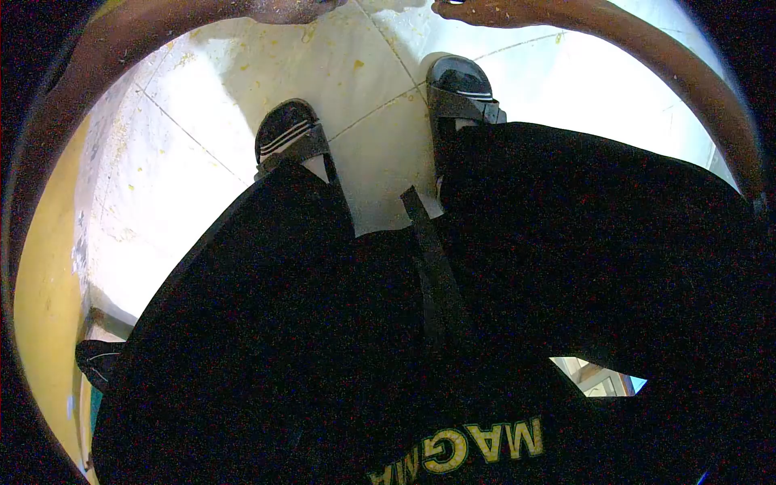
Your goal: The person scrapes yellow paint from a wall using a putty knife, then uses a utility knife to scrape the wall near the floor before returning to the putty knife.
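Observation:
My left hand [297, 10] reaches in along the top edge, and the frame cuts off most of its fingers. Whether it holds anything cannot be seen. Opposite it, my right hand [478, 12] is also cut by the top edge, its visible fingers curled. A small dark piece [451, 2] shows against the right hand, too little of it to name. Between the two hands lies a gap over the pale tiled floor [380, 153], which is dotted with yellowish bits and crumbs.
Below the hands are my feet in dark sandals, the left sandal [287, 133] and the right sandal [461, 81]. My dark clothing [323, 323] with pale lettering fills the lower view. A yellow surface [48, 283] runs along the left, beside a dark object [99, 362].

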A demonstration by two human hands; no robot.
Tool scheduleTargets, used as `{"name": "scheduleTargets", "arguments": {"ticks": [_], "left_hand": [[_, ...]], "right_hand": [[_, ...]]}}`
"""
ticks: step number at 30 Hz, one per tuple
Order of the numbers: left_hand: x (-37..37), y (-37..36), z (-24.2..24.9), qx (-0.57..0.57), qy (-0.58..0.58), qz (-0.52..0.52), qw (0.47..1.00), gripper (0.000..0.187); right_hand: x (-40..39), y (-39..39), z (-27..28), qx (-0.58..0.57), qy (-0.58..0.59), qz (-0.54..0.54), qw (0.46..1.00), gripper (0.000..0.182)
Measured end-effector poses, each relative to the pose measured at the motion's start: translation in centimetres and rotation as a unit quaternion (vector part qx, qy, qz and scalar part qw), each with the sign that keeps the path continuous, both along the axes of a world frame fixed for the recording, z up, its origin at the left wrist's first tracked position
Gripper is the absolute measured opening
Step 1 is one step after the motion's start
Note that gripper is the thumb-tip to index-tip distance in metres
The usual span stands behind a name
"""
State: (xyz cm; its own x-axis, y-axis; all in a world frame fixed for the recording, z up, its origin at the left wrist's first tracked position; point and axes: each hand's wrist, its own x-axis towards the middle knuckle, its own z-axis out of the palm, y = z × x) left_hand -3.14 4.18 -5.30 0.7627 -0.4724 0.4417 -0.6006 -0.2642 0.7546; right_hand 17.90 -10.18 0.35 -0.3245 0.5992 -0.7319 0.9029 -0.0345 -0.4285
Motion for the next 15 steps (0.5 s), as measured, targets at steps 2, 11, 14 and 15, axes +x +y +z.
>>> {"name": "scheduleTargets", "arguments": {"ticks": [2, 11, 14, 15], "left_hand": [[1.0, -1.4, 3.1, 0.360, 0.415, 0.113, 0.828, 0.033], [1.3, -1.5, 3.8, 0.370, 0.453, 0.083, 0.807, 0.032], [1.2, -1.1, 2.9, 0.381, 0.420, 0.052, 0.822, 0.031], [1.1, -1.0, 2.6, 0.381, 0.419, 0.052, 0.822, 0.031]], "right_hand": [[0.3, 0.1, -0.4, 0.001, 0.006, 0.011, 1.000, 0.033], [0.5, 0.2, -1.1, 0.001, 0.013, 0.025, 1.000, 0.033], [0.0, 0.1, 0.0, 0.005, 0.011, 0.020, 1.000, 0.033], [-0.2, 0.1, 0.4, 0.004, 0.006, 0.004, 1.000, 0.033]]}}
